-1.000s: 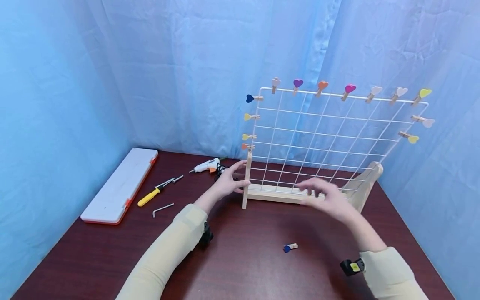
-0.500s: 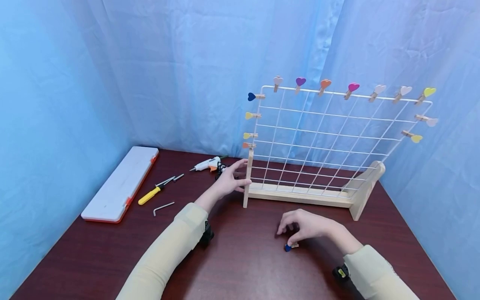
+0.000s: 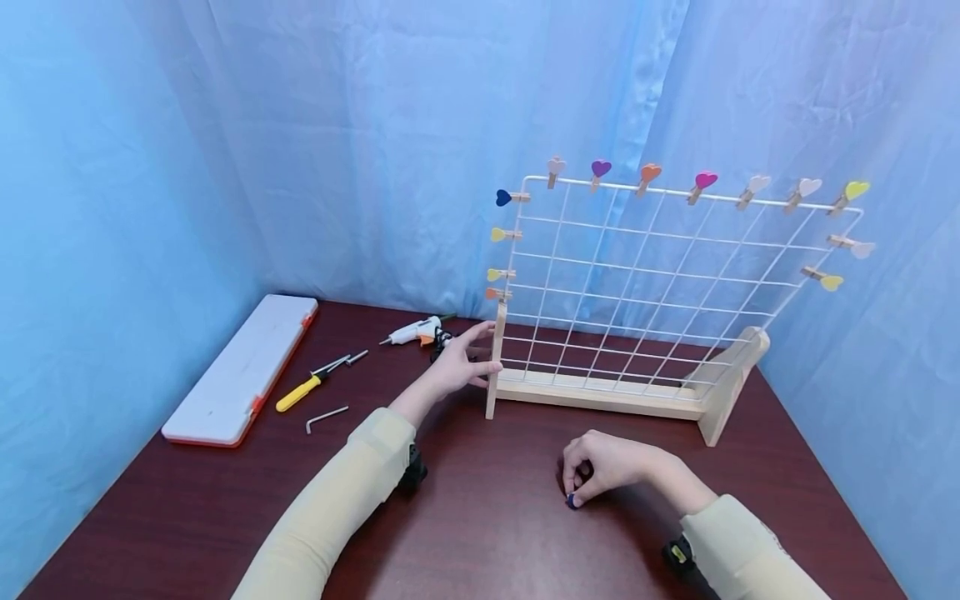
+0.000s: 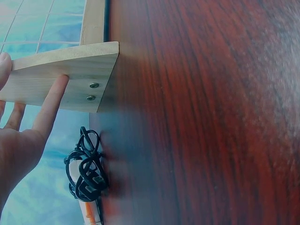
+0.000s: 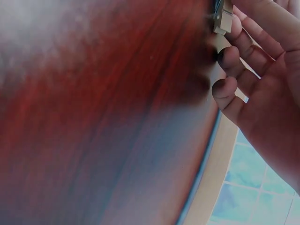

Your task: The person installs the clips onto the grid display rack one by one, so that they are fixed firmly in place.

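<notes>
My right hand pinches a small wooden clothespin close over the table, its blue heart showing at the fingertips. Most of that clothespin is hidden by the hand in the head view. My left hand holds the left side panel of a wooden stand, with one finger straight against its outer face and others reaching behind its edge. A white wire grid leans back in the stand. Heart clothespins line its top and sides, including a purple one and a dark blue one.
Left on the table lie a white-lidded case, a yellow-handled screwdriver and a hex key. A glue gun with a bundled black cord lies behind my left hand. Blue curtains surround the table.
My right hand has come down toward me from in front of the grid and taken hold of the blue heart clothespin lying on the table. My left hand stays on the stand.
</notes>
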Demonstrator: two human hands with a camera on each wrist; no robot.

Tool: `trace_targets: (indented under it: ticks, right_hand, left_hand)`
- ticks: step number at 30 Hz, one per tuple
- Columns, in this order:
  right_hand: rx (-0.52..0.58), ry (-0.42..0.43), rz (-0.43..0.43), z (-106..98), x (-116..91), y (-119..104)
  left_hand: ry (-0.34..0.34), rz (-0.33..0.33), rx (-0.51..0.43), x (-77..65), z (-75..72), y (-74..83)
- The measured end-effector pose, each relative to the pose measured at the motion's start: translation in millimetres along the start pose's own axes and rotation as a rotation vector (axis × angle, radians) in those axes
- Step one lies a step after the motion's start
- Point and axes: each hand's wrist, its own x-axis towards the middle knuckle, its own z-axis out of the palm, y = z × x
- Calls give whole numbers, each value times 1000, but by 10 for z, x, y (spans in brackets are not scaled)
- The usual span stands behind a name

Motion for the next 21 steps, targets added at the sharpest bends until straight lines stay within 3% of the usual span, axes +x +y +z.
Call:
trace_targets:
  ticks: [6, 11, 16, 21]
  right_hand:
    - [33, 76, 14, -89, -66, -45]
    - [67, 185, 50, -287, -203, -108]
    - [20, 358, -70, -563, -391, -223]
    - [20, 572, -154, -867, -591, -510]
  left_hand:
    - [-11, 0, -7, 10, 5, -33]
    - [-26, -27, -40, -21, 7, 15]
    - [-50, -47, -56, -94, 6, 166]
    - [-53, -50, -39, -134, 7, 249]
